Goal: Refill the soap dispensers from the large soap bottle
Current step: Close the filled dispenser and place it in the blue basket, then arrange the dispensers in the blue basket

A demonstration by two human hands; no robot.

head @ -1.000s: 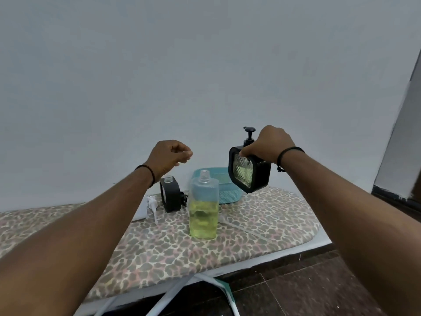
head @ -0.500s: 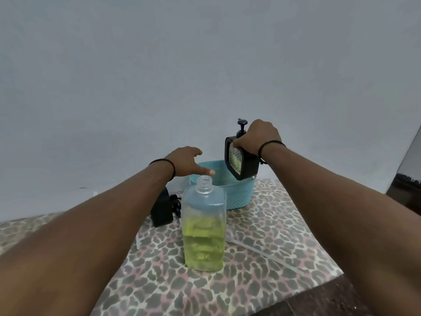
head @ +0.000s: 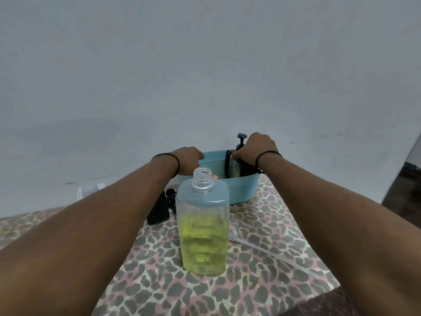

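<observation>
- The large soap bottle (head: 202, 224) stands upright and uncapped on the leopard-print board (head: 262, 224), yellow-green soap filling about its lower half. It looms larger and lower in view than half a second ago.
- A clear pump tube (head: 273, 253) lies on the board to the bottle's right.
- A second black dispenser (head: 158, 209) stands behind the bottle, partly hidden by the left forearm.
- The left hand (head: 188, 159) has moved onto the near rim of the teal basket (head: 242, 190); how its fingers lie cannot be told.
- The right hand (head: 256, 148), fingers curled round the black soap dispenser (head: 232, 166), has lowered it from above the basket partway inside.
</observation>
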